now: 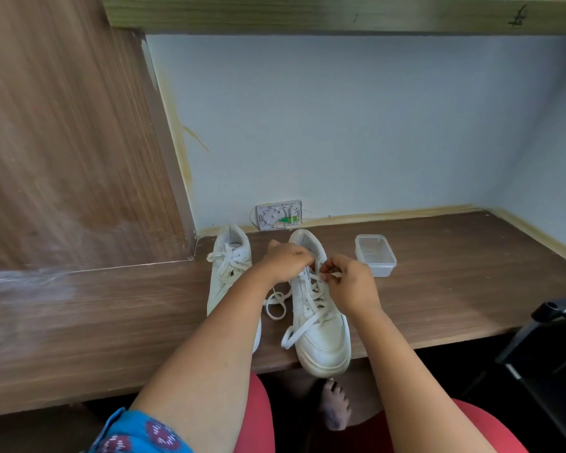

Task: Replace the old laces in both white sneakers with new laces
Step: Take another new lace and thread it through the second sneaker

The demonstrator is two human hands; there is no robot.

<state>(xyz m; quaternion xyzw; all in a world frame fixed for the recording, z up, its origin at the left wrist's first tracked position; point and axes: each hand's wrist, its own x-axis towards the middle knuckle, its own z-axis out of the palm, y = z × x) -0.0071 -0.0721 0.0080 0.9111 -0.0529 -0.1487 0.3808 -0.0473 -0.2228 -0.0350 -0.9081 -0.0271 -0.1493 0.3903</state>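
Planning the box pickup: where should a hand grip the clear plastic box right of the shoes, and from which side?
Grip the plastic box from above, across its two long walls. It sits upright and open, apparently empty, so the rim is exposed. Come from its right side; the right hand and right shoe crowd its left.

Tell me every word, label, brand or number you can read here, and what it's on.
No text here can be read.
Wooden beam along the top: a dark scribble, not legible as any letter or number.
Left sneaker and right sneaker: no brand or logo visible.
Clear plastic container: no label visible.
White wall box: any markings are too small to tell.
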